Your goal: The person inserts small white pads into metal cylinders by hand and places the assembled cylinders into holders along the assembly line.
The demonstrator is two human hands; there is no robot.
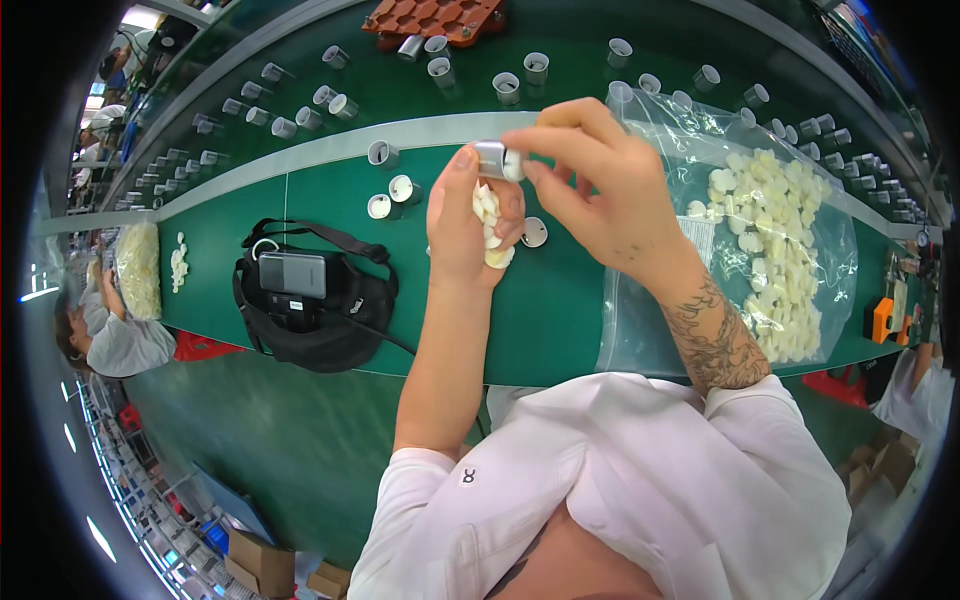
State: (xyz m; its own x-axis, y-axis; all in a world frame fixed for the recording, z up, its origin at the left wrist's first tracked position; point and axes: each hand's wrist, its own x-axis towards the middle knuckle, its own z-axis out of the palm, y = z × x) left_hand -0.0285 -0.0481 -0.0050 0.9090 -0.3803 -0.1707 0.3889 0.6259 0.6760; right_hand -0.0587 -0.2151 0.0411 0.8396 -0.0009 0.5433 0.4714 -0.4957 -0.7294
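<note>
My left hand (pixel 462 225) is closed round a small silver metal cylinder (pixel 489 158), held sideways between thumb and fingers. Several cream-white round pieces (pixel 490 222) are also tucked in that palm. At the cylinder's right end sits a white cap (pixel 513 166). The thumb and index finger of my right hand (pixel 610 180) pinch at this cap; its other fingers are curled. Just right of my left hand a metal cup (pixel 535 233) stands on the green table. To the left are two cups with white inside, one of them a white-topped cup (pixel 401 189), and a grey cup (pixel 382 154).
A clear plastic bag (pixel 640 300) with a heap of white pieces (pixel 775 270) lies at right. A black bag (pixel 330 335) carrying a power bank (pixel 293 274) is at left. Many cups stand on the far conveyor (pixel 440 100), beside an orange tray (pixel 435 18). People sit at both sides.
</note>
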